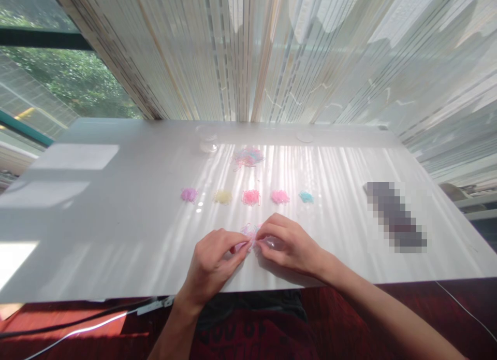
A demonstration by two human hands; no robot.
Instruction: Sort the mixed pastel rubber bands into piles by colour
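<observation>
Several small coloured loops lie in a mixed pile near the front of the white table. My left hand and my right hand meet at its near side, fingertips pinched close together. What they pinch is too small to make out. Beyond them runs a row of sorted piles: purple, yellow, red-pink, pink and blue. A larger mixed pile sits behind the row. Something clear and shiny shows under my right fingers.
A clear round container stands at the back, left of the larger pile, and a clear round lid lies at the back right. A blurred dark oblong object rests on the right. Striped curtains hang behind the table.
</observation>
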